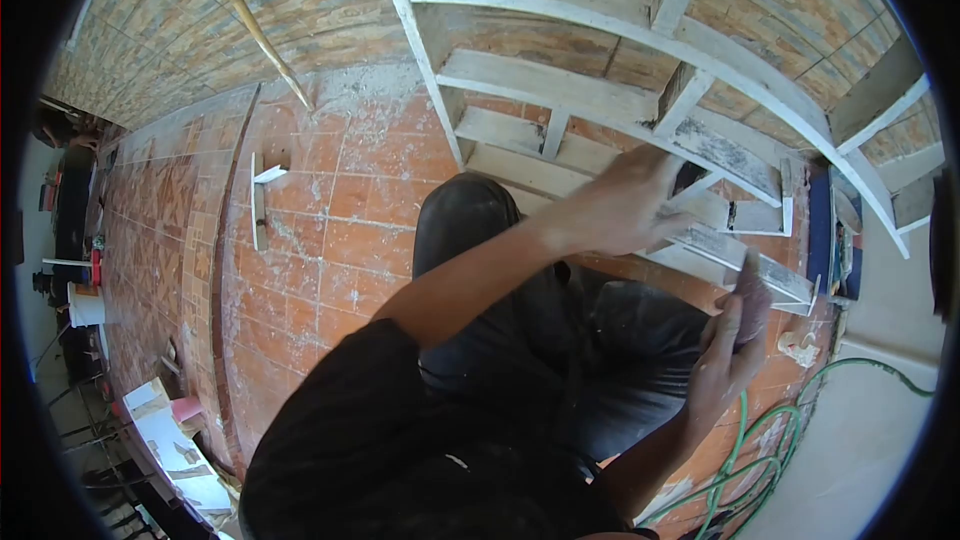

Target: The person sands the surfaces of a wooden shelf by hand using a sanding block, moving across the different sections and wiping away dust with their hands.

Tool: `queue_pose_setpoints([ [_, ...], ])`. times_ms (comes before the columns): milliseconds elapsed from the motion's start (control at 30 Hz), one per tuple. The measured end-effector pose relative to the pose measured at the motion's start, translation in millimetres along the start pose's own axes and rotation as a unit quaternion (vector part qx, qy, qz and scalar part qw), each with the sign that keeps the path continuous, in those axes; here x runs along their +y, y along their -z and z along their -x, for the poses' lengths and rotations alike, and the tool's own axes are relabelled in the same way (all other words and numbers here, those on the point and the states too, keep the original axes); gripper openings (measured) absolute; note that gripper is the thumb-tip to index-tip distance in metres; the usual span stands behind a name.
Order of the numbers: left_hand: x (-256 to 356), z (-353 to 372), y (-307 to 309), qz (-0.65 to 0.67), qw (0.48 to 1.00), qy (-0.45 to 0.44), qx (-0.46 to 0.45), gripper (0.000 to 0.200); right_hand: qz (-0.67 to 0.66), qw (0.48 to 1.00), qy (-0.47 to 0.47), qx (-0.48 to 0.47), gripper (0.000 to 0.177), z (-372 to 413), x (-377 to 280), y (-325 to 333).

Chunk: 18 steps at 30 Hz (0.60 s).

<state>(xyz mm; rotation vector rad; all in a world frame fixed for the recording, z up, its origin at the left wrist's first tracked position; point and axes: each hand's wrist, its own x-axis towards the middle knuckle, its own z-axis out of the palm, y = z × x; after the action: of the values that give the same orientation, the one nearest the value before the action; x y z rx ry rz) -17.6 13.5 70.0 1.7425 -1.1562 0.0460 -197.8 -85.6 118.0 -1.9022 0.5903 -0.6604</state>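
Nearest the camera: black shirt (430, 470) and dusty dark trousers (640, 350), knees bent. Beyond the knees, white-coated wooden frame (590, 87), tilted near the stone-patterned wall (330, 10), divided by rails and short crosspieces into open bays; wall visible through the upper ones. Left hand (620, 208) partly open, fingers extended at a scuffed rail; firm grip not confirmable. Right hand (722, 350) closed around a dull purplish pad (753, 310), beside the frame's lower right end. White bucket (86, 306) at far left, contents not discernible. On the dusty tiled floor (330, 285), small white wooden piece (260, 205) to the left; green hose (775, 465) coiled at lower right.
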Motion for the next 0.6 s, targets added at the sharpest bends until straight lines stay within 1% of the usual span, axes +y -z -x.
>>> queue_pose_setpoints([
  [33, 0, 21, 19, 0.019, 1.0, -0.017, -0.011, 0.052, -0.003, 1.0, -0.008, 0.024, 0.035, -1, 0, 4],
  [67, 12, 35, 62, 0.071, 0.982, 0.069, -0.163, 0.05, -0.006, 0.999, -0.017, 0.048, 0.037, -3, 0, 8],
  [100, 10, 54, 92, 0.103, 0.974, 0.113, -0.169, 0.038, -0.003, 0.998, -0.025, 0.053, 0.037, -3, 5, 12],
  [133, -9, 92, 106, 0.133, 0.978, 0.16, 0.022, 0.023, -0.005, 0.997, -0.024, 0.07, 0.037, -5, 11, 14],
  [167, -30, 99, 132, 0.086, 0.972, 0.079, 0.202, 0.021, -0.005, 0.996, -0.025, 0.087, 0.037, -7, 17, 17],
  [200, -51, 105, 157, 0.003, 0.927, 0.014, 0.375, 0.02, -0.013, 0.994, -0.034, 0.099, 0.035, -7, 23, 20],
  [233, -65, 92, 181, 0.13, 0.883, -0.006, 0.452, 0.024, -0.009, 0.993, -0.042, 0.106, 0.035, -5, 27, 19],
  [300, -97, 43, 194, 0.272, 0.852, 0.047, 0.444, 0.03, -0.081, 0.99, -0.035, 0.111, 0.033, -7, 32, 13],
  [333, -107, 27, 191, 0.341, 0.86, 0.098, 0.368, 0.031, -0.097, 0.987, -0.036, 0.119, 0.029, -7, 28, 6],
  [367, -111, 12, 185, 0.404, 0.857, 0.142, 0.286, 0.033, -0.096, 0.987, -0.032, 0.122, 0.029, -5, 30, 6],
  [400, -107, 4, 176, 0.408, 0.857, 0.136, 0.282, 0.033, -0.058, 0.992, -0.034, 0.108, 0.025, -3, 34, 7],
  [467, -102, -10, 162, 0.206, 0.906, 0.202, 0.311, 0.027, 0.009, 0.994, -0.039, 0.101, 0.024, 0, 39, 8],
  [500, -104, -12, 157, 0.21, 0.908, 0.205, 0.301, 0.027, 0.011, 0.993, -0.047, 0.109, 0.024, 4, 43, 8],
  [567, -109, -11, 152, 0.258, 0.869, 0.216, 0.364, 0.017, -0.046, 0.992, -0.078, 0.088, 0.025, 7, 53, 4],
  [600, -104, -7, 147, 0.259, 0.867, 0.222, 0.364, 0.017, -0.025, 0.993, -0.078, 0.085, 0.023, 8, 54, 5],
])
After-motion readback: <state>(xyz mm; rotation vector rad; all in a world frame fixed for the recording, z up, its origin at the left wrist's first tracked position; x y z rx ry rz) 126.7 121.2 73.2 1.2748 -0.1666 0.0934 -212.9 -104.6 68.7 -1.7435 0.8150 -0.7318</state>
